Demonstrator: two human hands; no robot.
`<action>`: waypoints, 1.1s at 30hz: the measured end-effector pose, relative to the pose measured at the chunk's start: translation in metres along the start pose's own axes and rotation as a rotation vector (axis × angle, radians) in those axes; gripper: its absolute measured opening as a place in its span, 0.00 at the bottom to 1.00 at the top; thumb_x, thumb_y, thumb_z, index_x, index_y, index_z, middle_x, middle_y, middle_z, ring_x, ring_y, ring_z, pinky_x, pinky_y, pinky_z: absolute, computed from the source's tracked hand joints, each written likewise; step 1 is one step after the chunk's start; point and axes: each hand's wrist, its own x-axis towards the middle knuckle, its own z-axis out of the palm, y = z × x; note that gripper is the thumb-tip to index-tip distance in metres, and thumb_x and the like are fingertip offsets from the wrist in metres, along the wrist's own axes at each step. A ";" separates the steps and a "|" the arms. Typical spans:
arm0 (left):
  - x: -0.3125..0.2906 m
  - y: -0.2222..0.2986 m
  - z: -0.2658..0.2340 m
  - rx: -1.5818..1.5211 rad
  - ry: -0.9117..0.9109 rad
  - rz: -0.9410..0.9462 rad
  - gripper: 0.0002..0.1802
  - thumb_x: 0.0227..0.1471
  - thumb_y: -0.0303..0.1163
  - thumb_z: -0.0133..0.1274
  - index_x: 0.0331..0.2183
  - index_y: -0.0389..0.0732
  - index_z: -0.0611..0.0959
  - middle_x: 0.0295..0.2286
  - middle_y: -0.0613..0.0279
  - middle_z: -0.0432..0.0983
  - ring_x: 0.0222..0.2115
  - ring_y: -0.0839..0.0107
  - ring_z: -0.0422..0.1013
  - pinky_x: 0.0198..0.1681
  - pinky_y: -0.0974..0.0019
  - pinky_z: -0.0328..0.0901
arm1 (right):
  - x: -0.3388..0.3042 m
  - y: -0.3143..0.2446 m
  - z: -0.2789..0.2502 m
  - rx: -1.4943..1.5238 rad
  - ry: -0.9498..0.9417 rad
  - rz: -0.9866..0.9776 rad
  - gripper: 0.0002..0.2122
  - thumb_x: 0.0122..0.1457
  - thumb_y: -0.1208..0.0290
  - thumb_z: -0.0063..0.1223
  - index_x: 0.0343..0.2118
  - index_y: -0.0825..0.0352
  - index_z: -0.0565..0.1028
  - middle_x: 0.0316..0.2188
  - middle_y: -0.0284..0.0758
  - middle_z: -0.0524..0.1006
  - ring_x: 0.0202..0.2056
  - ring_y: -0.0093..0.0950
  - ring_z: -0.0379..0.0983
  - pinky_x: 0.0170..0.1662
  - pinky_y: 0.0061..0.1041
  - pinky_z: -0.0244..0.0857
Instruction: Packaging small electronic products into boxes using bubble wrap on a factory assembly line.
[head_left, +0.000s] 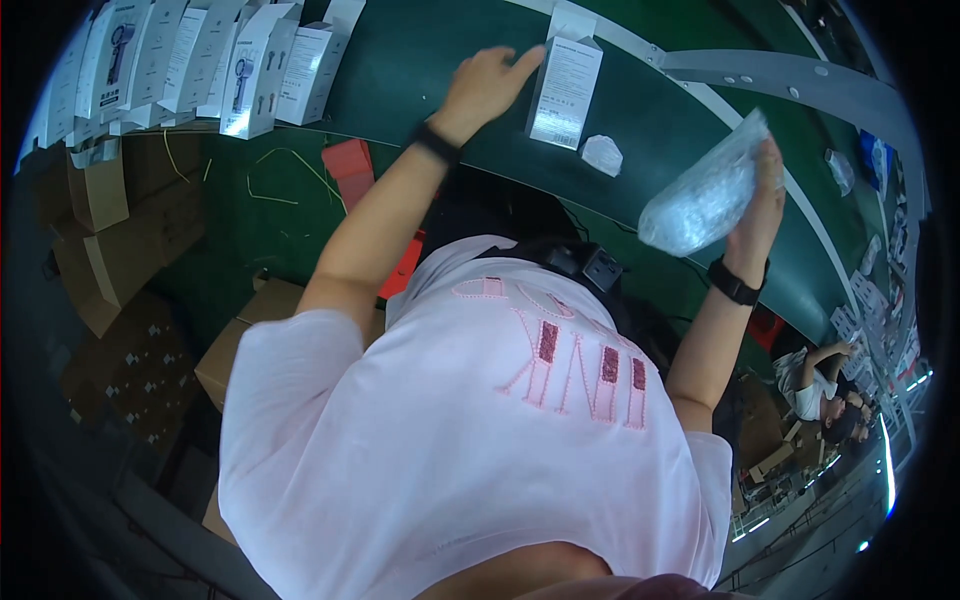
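Note:
My right hand (758,222) grips one end of a bubble-wrapped packet (695,203), holding it tilted above the bench's near edge. What the wrap contains cannot be made out. Over the green bench my left hand (492,92) is open, its thumb stretched toward a white carton (566,95). The thumb tip is at the carton's left edge; whether it touches is unclear. The carton has small printing on its face and a raised flap at its far end. Beside its near end lies a small, whitish, roughly round piece (602,156).
Several white printed cartons (245,75) stand in a row at the bench's left. Brown cardboard boxes (125,215) and a red piece (349,172) sit below the edge. A pale metal frame (770,68) curves across the right; another person (812,385) sits farther off.

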 end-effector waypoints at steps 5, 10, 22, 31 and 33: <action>0.081 0.030 0.050 0.279 -0.135 -0.177 0.41 0.49 0.66 0.43 0.43 0.34 0.80 0.41 0.41 0.75 0.44 0.47 0.71 0.49 0.54 0.64 | 0.037 -0.024 0.027 0.028 -0.062 -0.228 0.14 0.61 0.67 0.51 0.46 0.71 0.71 0.41 0.35 0.74 0.41 0.25 0.71 0.45 0.24 0.65; 0.073 0.047 0.051 0.294 -0.206 0.022 0.19 0.45 0.39 0.53 0.33 0.33 0.83 0.37 0.41 0.76 0.41 0.47 0.73 0.45 0.55 0.68 | 0.052 -0.049 0.065 0.128 -0.108 -0.515 0.12 0.61 0.70 0.50 0.44 0.72 0.72 0.38 0.36 0.75 0.40 0.26 0.72 0.45 0.24 0.64; -0.068 0.133 -0.067 -0.393 -0.428 0.144 0.16 0.49 0.32 0.45 0.25 0.26 0.78 0.18 0.51 0.75 0.21 0.56 0.74 0.28 0.59 0.67 | -0.010 -0.080 0.113 0.352 -0.264 -0.466 0.13 0.63 0.68 0.46 0.45 0.71 0.70 0.40 0.35 0.75 0.41 0.25 0.71 0.46 0.23 0.64; -0.096 0.146 -0.030 -1.030 -0.452 0.056 0.27 0.56 0.47 0.37 0.24 0.32 0.78 0.27 0.52 0.78 0.26 0.67 0.74 0.30 0.68 0.64 | 0.001 -0.149 0.075 -0.127 -0.243 -0.391 0.14 0.61 0.64 0.51 0.45 0.69 0.73 0.38 0.34 0.75 0.39 0.22 0.73 0.42 0.19 0.66; -0.087 0.149 -0.035 -0.660 -0.300 0.488 0.28 0.56 0.47 0.37 0.24 0.31 0.78 0.24 0.48 0.77 0.26 0.65 0.75 0.29 0.67 0.64 | -0.006 -0.179 0.063 -0.196 -0.273 -0.354 0.15 0.61 0.64 0.51 0.45 0.69 0.73 0.38 0.34 0.76 0.38 0.23 0.74 0.41 0.21 0.67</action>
